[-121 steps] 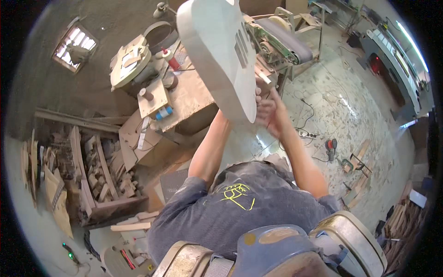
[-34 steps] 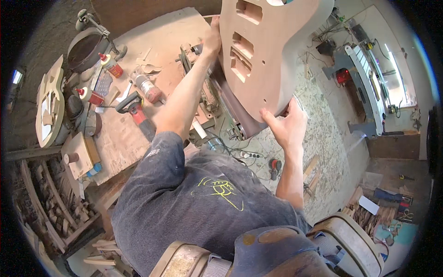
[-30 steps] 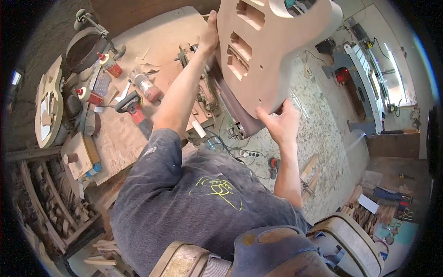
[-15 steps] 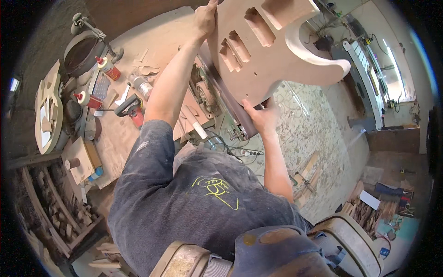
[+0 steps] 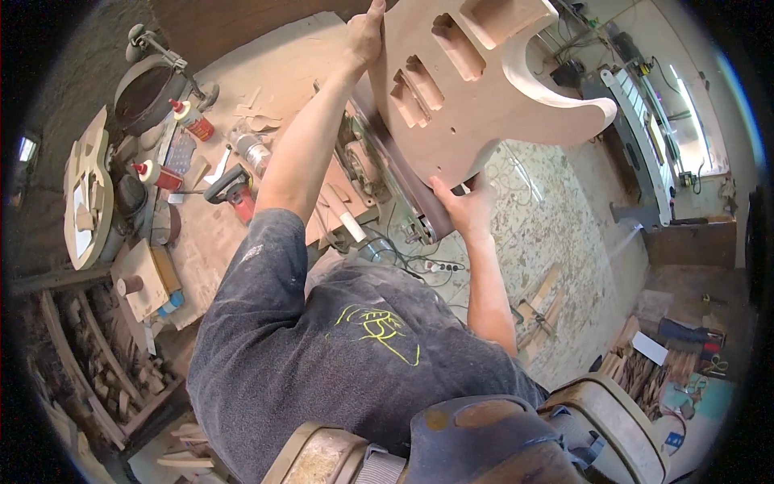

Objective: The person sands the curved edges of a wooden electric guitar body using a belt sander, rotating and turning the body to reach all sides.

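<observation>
A bare wooden electric guitar body with routed pockets and a curved horn is held up between my hands. My left hand is closed on its left edge near the top of the view. My right hand grips its lower end, with the thumb on the front face and the fingers partly hidden behind. Right beside the body's left edge runs the dark belt of a belt sander. The edge appears to meet the belt, but the exact contact is hidden.
On the workbench at left lie glue bottles, a red-and-black power tool and wood scraps. Another guitar body leans at the far left. Cables and a power strip lie below the sander. Wood strips lie on the right.
The guitar body and both hands have shifted slightly right in view, along with small shifts of the whole scene. Both hands keep their hold.
</observation>
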`<state>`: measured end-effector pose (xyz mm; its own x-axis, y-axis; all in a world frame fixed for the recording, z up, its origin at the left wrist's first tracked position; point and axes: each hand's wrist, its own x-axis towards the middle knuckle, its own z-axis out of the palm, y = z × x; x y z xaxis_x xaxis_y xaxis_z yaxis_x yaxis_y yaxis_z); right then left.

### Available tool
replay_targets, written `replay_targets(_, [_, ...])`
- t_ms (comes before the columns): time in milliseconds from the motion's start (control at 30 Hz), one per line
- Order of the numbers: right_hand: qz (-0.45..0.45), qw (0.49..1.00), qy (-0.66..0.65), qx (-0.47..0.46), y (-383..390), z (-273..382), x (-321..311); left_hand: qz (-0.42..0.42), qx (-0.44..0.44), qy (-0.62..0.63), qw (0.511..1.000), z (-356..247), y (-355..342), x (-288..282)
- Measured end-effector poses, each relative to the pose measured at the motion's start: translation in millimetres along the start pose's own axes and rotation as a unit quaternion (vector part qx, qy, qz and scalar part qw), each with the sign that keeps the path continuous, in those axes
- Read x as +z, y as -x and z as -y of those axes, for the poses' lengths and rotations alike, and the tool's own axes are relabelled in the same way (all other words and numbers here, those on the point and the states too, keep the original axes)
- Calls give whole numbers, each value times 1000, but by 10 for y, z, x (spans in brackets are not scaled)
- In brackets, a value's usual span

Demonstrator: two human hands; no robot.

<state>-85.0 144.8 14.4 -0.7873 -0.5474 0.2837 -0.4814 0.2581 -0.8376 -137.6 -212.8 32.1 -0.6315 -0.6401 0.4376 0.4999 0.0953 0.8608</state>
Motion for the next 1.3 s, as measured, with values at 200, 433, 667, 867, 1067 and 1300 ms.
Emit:
replay_targets(200, [19, 996, 83, 20, 87, 205, -245, -5, 46, 13, 999, 281, 86, 34])
replay_targets(433, [64, 984, 167, 11, 216, 354, -573, -53, -5, -58, 997, 189, 428, 149])
replay_targets(667, [52, 986, 155, 15, 230, 271, -568, -61, 10, -112, 992, 12, 497, 243])
replay_targets(867, [56, 983, 176, 17, 164, 269, -455, -25, 3, 33, 999, 95, 407, 113])
replay_targets(1067, [56, 989, 137, 3, 94, 319, -346, 5, -25, 145, 989, 234, 277, -5])
replay_targets(1300, [52, 980, 190, 8, 55, 375, -283, 12, -15, 157, 987, 292, 206, -7])
